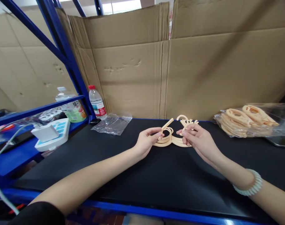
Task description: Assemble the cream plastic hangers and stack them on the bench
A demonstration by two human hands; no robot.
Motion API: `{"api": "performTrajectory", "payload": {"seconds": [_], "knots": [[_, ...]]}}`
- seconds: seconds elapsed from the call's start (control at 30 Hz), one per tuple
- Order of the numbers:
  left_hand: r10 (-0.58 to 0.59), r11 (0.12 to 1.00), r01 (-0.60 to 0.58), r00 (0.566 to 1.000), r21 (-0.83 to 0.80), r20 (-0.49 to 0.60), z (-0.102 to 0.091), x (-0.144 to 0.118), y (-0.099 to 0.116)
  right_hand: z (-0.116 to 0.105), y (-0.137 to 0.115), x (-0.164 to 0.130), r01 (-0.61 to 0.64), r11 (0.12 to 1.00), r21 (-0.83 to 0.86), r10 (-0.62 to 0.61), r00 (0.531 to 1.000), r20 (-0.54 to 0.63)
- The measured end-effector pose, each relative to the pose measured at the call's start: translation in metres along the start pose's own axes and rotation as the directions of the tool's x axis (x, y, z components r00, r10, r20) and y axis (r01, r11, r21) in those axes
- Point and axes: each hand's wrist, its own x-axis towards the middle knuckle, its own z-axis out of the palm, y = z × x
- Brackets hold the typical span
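Note:
My left hand [148, 139] pinches a slim, straight beige strip [168, 123] between thumb and fingertips, its free end tilted up to the right. Opposite it, my right hand [196, 137] has its fingers closed on a small beige piece [183, 128], mostly covered by the fingers. Below and between both hands, beige ring-shaped pieces [163, 144] lie on the black table. A curved beige hook [182, 117] and several short prongs rise behind my right hand; whether they join the rings or the held piece, I cannot tell.
A clear bag of beige pieces with oval openings [241, 120] lies at the right. Left of centre are a crumpled plastic bag [113, 123] and a red-capped bottle [97, 103]. A white power strip [54, 134] sits by the blue frame [73, 72]. Cardboard [133, 68] stands behind.

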Motion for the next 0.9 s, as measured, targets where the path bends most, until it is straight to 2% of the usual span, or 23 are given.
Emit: {"api": "performTrajectory", "payload": {"seconds": [0.07,0.13,0.27,0.43,0.6,0.8,0.9], "knots": [[-0.028,0.997,0.022,0.997,-0.074,-0.072,0.001,-0.001,0.000,0.000,0.001,0.001,-0.043,0.997,0.061,0.044,0.999,-0.018],[-0.064,0.991,0.051,0.993,-0.126,-0.101,0.003,-0.002,0.000,-0.001,0.002,0.002,-0.084,0.992,0.095,0.087,0.996,-0.026],[-0.087,0.987,0.086,0.996,-0.132,-0.001,0.007,-0.007,0.001,-0.004,0.006,0.005,-0.115,0.988,0.106,0.115,0.993,0.002],[0.024,0.996,-0.018,0.997,-0.091,0.073,0.010,-0.011,-0.001,-0.005,0.010,0.007,-0.083,0.989,0.123,0.078,0.996,0.050],[0.083,0.996,-0.078,0.984,-0.042,0.158,0.009,-0.012,-0.008,-0.003,0.010,0.005,-0.144,0.988,0.048,0.137,0.983,0.126],[0.154,0.970,-0.184,0.971,0.160,0.184,0.007,-0.011,-0.016,0.000,0.011,0.003,-0.133,0.989,-0.062,0.144,0.960,0.239],[0.197,0.936,-0.255,0.950,0.241,0.241,0.008,-0.013,-0.017,0.000,0.010,0.001,-0.144,0.987,-0.073,0.158,0.953,0.257]]}}
